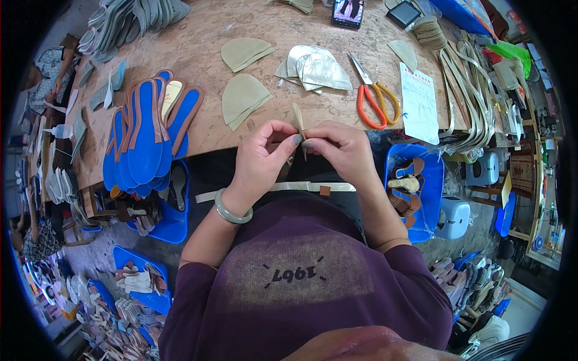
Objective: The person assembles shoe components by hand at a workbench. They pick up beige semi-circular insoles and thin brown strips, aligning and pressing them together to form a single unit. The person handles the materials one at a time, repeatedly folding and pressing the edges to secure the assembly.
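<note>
Over the table's front edge, my left hand (260, 157) and my right hand (345, 154) are together, fingers and thumbs pinched on a thin beige piece of shoe material (298, 115). It stands upright and shows nearly edge-on; its lower part is partly hidden by my fingers. Beyond my hands lie half-round beige pieces (242, 96), more beige pieces (244, 53) and shiny pale pieces (322, 67). To the right, scissors (372, 96) with one red and one yellow handle lie with their blades toward the back. A pale strip (274, 191) crosses below my hands.
Blue insoles (143, 135) with brown edging overhang the table (192, 78) at left. A phone (347, 13) stands at the back. A paper sheet (419, 102) and hanging strips (472, 99) are at right. Blue bins (441, 165) hold shoe parts. Another person (51, 78) is at far left.
</note>
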Tool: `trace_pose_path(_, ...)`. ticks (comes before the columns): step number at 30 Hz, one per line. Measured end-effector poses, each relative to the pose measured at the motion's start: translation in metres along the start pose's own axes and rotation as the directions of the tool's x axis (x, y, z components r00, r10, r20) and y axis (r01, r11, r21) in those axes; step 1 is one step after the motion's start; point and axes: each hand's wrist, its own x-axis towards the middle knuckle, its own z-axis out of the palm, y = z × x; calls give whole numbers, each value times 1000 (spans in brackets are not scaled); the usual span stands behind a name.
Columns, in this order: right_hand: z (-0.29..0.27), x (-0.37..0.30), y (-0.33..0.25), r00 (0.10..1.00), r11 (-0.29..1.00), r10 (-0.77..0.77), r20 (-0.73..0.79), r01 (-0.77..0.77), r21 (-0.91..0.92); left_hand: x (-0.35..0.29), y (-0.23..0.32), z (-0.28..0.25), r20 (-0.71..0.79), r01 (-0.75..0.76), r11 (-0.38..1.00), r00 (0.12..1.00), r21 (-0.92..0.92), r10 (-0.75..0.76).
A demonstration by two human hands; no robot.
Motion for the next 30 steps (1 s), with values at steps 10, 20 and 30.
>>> trace_pose_path(10,8,15,14,959,871,272,76,-279,405,2,-5,6,-94,-109,958,986,266,138)
trace_pose_path(20,12,16,4,965,952,261,0,-257,166,12,-15,7,-43,-409,761,868,503,495)
trace_pose_path(30,12,18,6,993,905,-104,-47,75,-419,13,-19,9,32,-399,644,864,652,503)
